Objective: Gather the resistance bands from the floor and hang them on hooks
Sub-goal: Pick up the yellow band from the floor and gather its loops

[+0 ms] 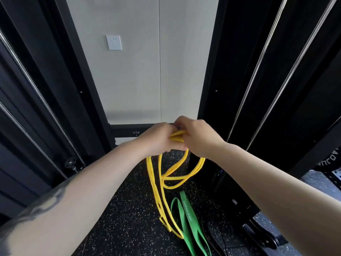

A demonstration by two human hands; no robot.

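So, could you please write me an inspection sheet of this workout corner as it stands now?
Surface: black rubber floor with pale and yellow speckles.
Job's things: yellow band, its loops bunched between both hands, the rest hanging down to the floor; green band lying flat on the floor beside it; a black band seems to lie right of the green one.
Clutter: nothing seen.
Grips: left hand and right hand both curled on the yellow band's bunched top.
Cables: nothing seen for certain.
Surroundings: black rack uprights with steel guide rods either side; white wall with a socket. No hooks in view.
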